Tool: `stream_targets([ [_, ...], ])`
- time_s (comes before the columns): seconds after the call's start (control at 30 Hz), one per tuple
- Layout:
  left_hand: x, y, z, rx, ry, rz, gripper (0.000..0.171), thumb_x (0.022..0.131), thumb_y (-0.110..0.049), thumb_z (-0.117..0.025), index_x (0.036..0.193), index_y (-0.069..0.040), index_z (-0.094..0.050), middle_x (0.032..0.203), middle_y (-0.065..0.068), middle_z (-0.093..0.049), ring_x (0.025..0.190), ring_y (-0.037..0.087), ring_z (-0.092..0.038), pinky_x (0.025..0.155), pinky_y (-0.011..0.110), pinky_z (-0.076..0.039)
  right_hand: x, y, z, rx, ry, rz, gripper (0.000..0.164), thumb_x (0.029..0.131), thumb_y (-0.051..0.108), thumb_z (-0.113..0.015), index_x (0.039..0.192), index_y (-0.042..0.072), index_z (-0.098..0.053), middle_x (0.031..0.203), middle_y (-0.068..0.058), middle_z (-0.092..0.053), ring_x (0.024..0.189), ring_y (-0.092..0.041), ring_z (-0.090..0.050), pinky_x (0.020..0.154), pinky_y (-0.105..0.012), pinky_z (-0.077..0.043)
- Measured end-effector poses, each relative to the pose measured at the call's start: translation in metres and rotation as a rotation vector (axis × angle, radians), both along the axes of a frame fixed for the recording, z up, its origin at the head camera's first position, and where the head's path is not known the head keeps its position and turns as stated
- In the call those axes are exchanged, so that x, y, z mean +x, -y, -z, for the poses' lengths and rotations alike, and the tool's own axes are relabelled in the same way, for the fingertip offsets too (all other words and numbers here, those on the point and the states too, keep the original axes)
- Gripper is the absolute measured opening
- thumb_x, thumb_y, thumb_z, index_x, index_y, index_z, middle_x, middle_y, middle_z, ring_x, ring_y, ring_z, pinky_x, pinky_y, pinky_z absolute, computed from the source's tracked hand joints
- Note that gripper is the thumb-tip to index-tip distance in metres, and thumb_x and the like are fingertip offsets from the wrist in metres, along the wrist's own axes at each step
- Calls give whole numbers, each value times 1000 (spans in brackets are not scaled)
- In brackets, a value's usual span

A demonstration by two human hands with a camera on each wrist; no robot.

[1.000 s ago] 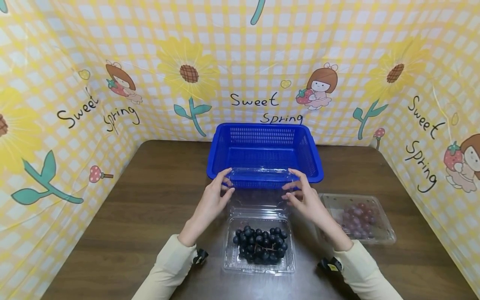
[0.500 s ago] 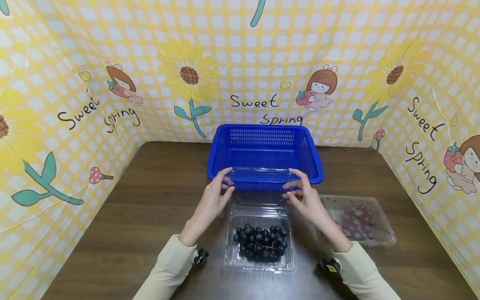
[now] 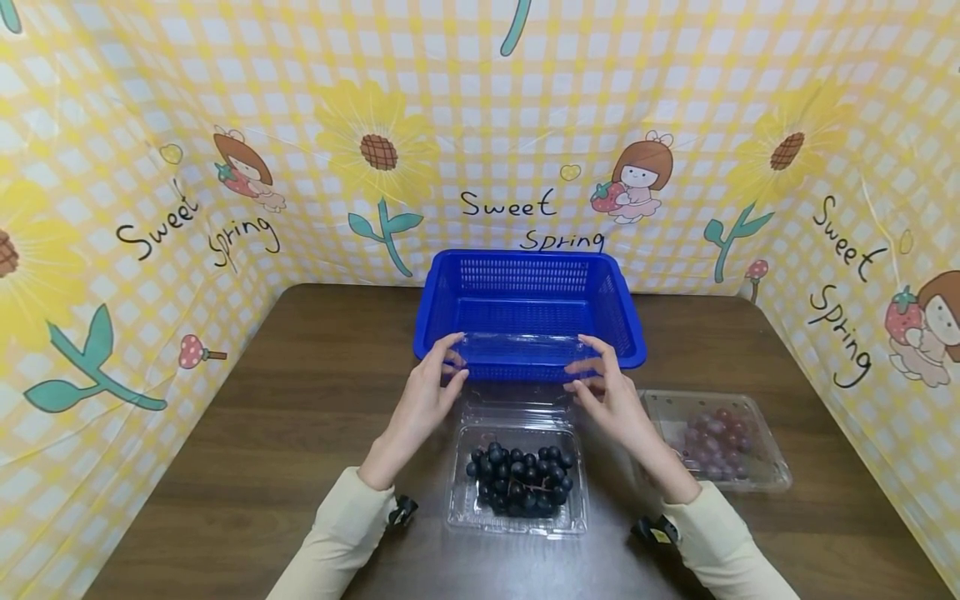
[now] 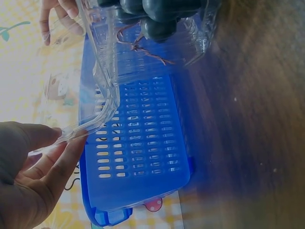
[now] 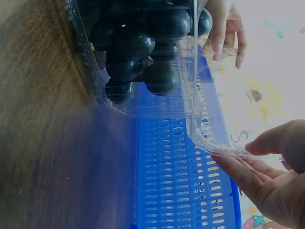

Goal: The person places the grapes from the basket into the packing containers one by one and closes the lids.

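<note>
A clear plastic clamshell box (image 3: 457,517) stands in front of me with its lid (image 3: 517,400) raised at the far side. Inside lies a bunch of dark grapes (image 3: 517,483) on a brown stem. My left hand (image 3: 429,400) pinches the lid's left edge between thumb and fingers, as the left wrist view shows. On the opposite edge, my right hand (image 3: 615,404) pinches the lid the same way. Both wrist views show the grapes (image 5: 128,57) close up through the box wall. Behind the lid is a blue plastic basket (image 3: 633,342), partly seen through it.
To the right, beyond my right forearm, sits another clear box (image 3: 776,479) holding reddish grapes (image 3: 716,442). The brown wooden table (image 3: 247,450) carries everything. A yellow checked cloth (image 3: 480,108) encloses the back and sides.
The box with the dark grapes has slid slightly away from me, towards the basket. Both hands keep their hold on the lid with hardly any motion.
</note>
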State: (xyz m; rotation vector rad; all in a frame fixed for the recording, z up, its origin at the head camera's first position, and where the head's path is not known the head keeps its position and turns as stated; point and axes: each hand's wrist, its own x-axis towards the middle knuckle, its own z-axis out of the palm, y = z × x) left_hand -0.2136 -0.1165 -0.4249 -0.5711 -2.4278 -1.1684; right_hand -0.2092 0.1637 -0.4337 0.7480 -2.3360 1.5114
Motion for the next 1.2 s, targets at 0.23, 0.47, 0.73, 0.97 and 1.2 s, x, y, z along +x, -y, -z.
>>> stream_targets([
  [0.23, -2, 0, -1, 11, -22, 1, 48, 86, 1, -61, 130, -7, -44, 95, 12, -60, 84, 24, -63, 71, 37, -55, 1, 1, -4, 16, -14, 20, 65, 86, -12, -53, 139, 14, -27, 101, -18, -62, 80, -28, -68, 63, -26, -56],
  [0.47, -2, -1, -4, 9, -18, 12, 47, 87, 0, -60, 131, -9, -44, 97, 12, -60, 84, 25, -63, 63, 27, -55, 0, 1, -5, 27, -30, 30, 62, 85, -13, -53, 137, 13, -28, 100, -17, -62, 80, -28, -68, 62, -25, -56],
  [0.73, -3, -2, -5, 9, -34, 12, 45, 88, 0, -59, 130, -9, -44, 97, 10, -59, 84, 22, -62, 64, 25, -54, -2, 0, -5, 9, -40, 35, 62, 85, -13, -52, 136, 14, -29, 102, -18, -63, 81, -28, -68, 64, -26, -56],
  [0.97, -3, -2, -6, 16, -22, -1, 44, 88, -1, -59, 128, -11, -44, 97, 10, -59, 84, 22, -61, 60, 24, -53, -1, 1, -4, 16, -46, 44, 58, 86, -12, -52, 134, 12, -29, 102, -16, -63, 82, -26, -68, 63, -24, -55],
  [1.2, -3, -2, -5, 25, -21, -1, 43, 88, -1, -59, 127, -11, -44, 98, 10, -58, 84, 22, -62, 61, 25, -54, -2, 1, -4, 12, -67, 45, 56, 86, -12, -52, 133, 11, -30, 101, -16, -63, 83, -27, -68, 63, -25, -55],
])
